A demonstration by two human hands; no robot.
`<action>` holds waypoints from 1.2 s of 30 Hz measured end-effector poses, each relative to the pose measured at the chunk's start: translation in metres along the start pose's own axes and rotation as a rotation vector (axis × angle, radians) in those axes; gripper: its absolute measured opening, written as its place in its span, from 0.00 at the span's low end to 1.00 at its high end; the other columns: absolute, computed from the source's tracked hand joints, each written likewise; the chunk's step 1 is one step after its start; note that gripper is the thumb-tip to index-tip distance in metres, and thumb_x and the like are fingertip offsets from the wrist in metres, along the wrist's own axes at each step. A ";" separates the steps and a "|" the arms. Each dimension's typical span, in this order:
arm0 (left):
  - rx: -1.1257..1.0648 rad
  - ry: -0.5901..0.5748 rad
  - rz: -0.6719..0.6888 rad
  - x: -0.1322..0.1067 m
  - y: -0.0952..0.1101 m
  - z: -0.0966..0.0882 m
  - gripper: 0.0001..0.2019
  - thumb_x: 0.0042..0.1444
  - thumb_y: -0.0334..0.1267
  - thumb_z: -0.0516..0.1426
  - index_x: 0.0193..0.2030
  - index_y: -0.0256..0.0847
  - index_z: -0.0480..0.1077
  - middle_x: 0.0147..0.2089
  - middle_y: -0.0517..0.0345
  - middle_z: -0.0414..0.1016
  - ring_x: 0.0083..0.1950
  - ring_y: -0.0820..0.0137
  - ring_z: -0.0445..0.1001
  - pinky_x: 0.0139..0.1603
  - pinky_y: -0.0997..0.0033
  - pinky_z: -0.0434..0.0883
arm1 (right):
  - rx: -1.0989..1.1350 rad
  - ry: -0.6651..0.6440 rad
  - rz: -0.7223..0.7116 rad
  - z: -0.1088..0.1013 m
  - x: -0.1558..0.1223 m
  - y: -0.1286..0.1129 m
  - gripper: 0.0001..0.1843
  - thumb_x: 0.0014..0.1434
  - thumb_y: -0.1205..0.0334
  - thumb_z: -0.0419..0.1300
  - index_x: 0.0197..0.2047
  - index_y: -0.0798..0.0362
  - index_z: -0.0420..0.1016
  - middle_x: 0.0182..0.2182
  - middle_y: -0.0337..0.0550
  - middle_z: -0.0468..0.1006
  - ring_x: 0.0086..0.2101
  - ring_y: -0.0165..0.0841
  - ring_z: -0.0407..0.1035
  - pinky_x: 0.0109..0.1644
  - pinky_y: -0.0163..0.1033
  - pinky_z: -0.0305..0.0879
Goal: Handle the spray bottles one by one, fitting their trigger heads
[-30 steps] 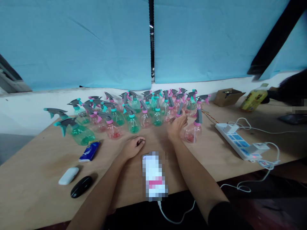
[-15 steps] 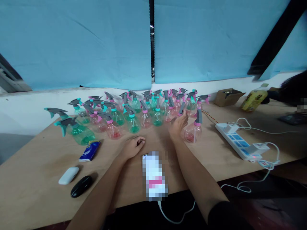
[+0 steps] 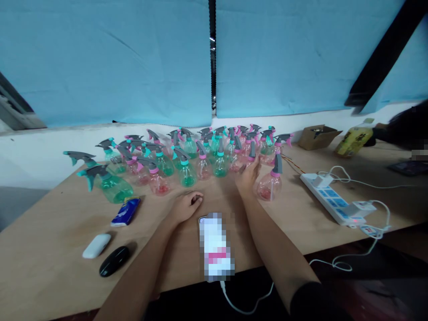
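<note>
My right hand (image 3: pixel 248 176) is closed around a pink spray bottle (image 3: pixel 252 149) with a grey head, at the right end of the front row. My fingers and palm hide most of that bottle's body. Close by on the right stands another pink spray bottle (image 3: pixel 268 187), apart from the row. My left hand (image 3: pixel 187 206) rests on the table with its fingers curled in and nothing visible in them. Beyond it are a green spray bottle (image 3: pixel 187 176) and a pink one (image 3: pixel 159 183). Several more green and pink bottles crowd behind.
A phone (image 3: pixel 217 245) with a cable lies between my forearms. To the left are a blue packet (image 3: pixel 125 211), a white case (image 3: pixel 96 246) and a black case (image 3: pixel 114 261). On the right sit a power strip (image 3: pixel 329 198), a cardboard box (image 3: pixel 317 137) and a yellow-labelled bottle (image 3: pixel 353 140).
The head of the spray bottle in my right hand has gone from tilted to upright and sits slightly lower. My left hand stays where it was.
</note>
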State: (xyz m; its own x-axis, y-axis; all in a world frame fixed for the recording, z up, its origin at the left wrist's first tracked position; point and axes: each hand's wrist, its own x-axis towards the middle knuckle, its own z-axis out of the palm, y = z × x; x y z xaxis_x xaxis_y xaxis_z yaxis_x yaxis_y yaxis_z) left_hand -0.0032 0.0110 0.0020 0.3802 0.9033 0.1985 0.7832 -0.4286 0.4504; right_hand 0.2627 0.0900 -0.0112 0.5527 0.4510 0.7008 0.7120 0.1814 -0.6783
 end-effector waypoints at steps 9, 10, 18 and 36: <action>-0.010 0.012 0.001 -0.001 0.001 -0.001 0.17 0.64 0.50 0.50 0.49 0.47 0.75 0.40 0.56 0.80 0.38 0.65 0.75 0.41 0.66 0.68 | 0.068 -0.062 -0.041 -0.013 -0.014 -0.010 0.44 0.52 0.70 0.54 0.69 0.61 0.39 0.67 0.68 0.49 0.69 0.48 0.41 0.68 0.64 0.46; -0.014 0.012 0.003 -0.001 0.001 0.000 0.17 0.64 0.50 0.50 0.49 0.47 0.75 0.40 0.56 0.80 0.38 0.65 0.75 0.41 0.66 0.68 | 0.080 -0.071 -0.072 -0.018 -0.016 -0.016 0.44 0.52 0.69 0.54 0.69 0.62 0.39 0.67 0.68 0.48 0.69 0.49 0.40 0.68 0.65 0.45; -0.001 0.013 0.008 0.000 0.001 -0.001 0.16 0.64 0.50 0.50 0.50 0.49 0.74 0.41 0.57 0.80 0.39 0.64 0.75 0.40 0.67 0.67 | 0.070 -0.025 -0.298 -0.081 -0.009 -0.049 0.38 0.57 0.64 0.54 0.68 0.53 0.42 0.68 0.61 0.49 0.70 0.49 0.40 0.67 0.70 0.42; 0.024 0.001 -0.006 0.001 0.007 -0.004 0.17 0.64 0.50 0.50 0.50 0.47 0.74 0.38 0.58 0.78 0.38 0.65 0.75 0.38 0.68 0.65 | 0.017 0.171 0.068 -0.099 0.017 -0.020 0.39 0.51 0.65 0.57 0.65 0.54 0.50 0.60 0.60 0.62 0.60 0.51 0.60 0.62 0.66 0.52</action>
State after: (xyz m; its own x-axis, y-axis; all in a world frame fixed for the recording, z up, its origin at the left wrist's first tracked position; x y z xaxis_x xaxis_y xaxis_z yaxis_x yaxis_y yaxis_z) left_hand 0.0010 0.0086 0.0085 0.3751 0.9059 0.1965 0.7971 -0.4234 0.4305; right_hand 0.3011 0.0079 0.0358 0.6656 0.3081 0.6797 0.6643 0.1706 -0.7278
